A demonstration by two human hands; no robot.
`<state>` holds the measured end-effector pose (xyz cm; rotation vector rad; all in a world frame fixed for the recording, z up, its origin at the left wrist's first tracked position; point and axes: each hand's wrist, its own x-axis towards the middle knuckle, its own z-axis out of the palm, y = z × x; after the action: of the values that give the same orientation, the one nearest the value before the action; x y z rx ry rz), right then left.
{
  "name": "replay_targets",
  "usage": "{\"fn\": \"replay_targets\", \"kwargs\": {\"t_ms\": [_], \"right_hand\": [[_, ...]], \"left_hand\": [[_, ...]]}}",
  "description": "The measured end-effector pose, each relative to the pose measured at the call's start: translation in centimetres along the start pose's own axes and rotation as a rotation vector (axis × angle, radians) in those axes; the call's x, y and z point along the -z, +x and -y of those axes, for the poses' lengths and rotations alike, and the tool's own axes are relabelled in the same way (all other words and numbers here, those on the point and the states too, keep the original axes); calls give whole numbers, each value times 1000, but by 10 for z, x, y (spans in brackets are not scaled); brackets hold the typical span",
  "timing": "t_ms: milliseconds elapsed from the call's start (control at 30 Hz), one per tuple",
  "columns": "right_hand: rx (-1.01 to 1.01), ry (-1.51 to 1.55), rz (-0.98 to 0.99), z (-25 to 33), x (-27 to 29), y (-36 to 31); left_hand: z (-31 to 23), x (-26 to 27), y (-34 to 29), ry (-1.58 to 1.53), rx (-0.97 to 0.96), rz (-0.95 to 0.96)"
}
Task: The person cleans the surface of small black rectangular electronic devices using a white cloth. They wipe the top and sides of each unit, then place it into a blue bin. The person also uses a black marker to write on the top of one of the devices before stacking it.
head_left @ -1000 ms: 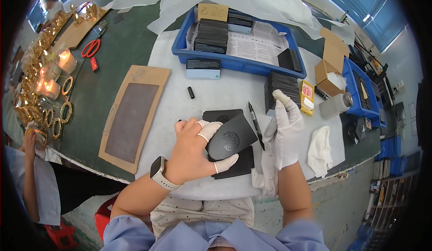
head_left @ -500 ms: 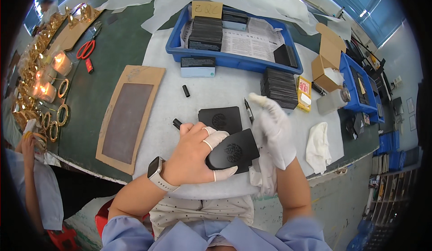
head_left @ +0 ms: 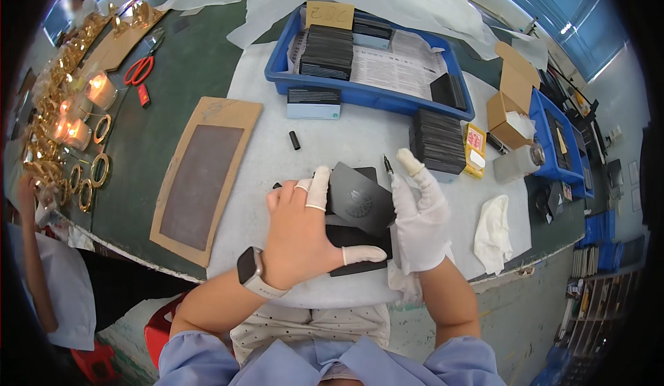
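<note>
Because your left hand (head_left: pixel 294 230) is spread wide, with a broad gap between thumb and index finger and no pinch showing, it gives the top piece (head_left: pixel 361 198) little security. That black, embossed piece lies tilted between your hands, its right edge up against your gloved right hand (head_left: pixel 423 220); whether those fingers actually pinch it, you can't tell from this view, as the contact is partly hidden. If only the glove steadies it, the smooth cloth could let it slip, and a corner might scuff the lower pieces (head_left: pixel 356 239) underneath. Your left thumb, in its cot (head_left: pixel 365 254), reaches over those lower pieces, so a careless drag could smear them or shift them.

Just beside the glove, the pen (head_left: pixel 388 164) lies partly covered by your hand, and a loose cap (head_left: pixel 294 140) sits apart on the white sheet (head_left: pixel 270 164). Should that cap belong to this pen, a bare tip could mark the glove, then the black surface.

Near your raised right fingertips stands the stack (head_left: pixel 437 140); an outward swing of the hand could knock its tall, narrow rows askew. Farther right, the bottle (head_left: pixel 513 164) could tip if your arm sweeps wide, perhaps wetting the rag (head_left: pixel 493 234) or sheet. Beyond, the blue tray (head_left: pixel 373 98) seems out of harm's way.
</note>
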<state>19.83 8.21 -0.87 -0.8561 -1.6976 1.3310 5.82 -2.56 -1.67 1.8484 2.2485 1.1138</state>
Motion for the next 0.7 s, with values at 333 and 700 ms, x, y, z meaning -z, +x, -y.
{"fn": "replay_targets", "kwargs": {"t_ms": [333, 700], "right_hand": [[-117, 311, 58, 3, -1, 1], [-476, 372, 334, 10, 16, 8]], "left_hand": [[6, 9, 4, -60, 68, -1], [11, 7, 4, -49, 39, -50]]}}
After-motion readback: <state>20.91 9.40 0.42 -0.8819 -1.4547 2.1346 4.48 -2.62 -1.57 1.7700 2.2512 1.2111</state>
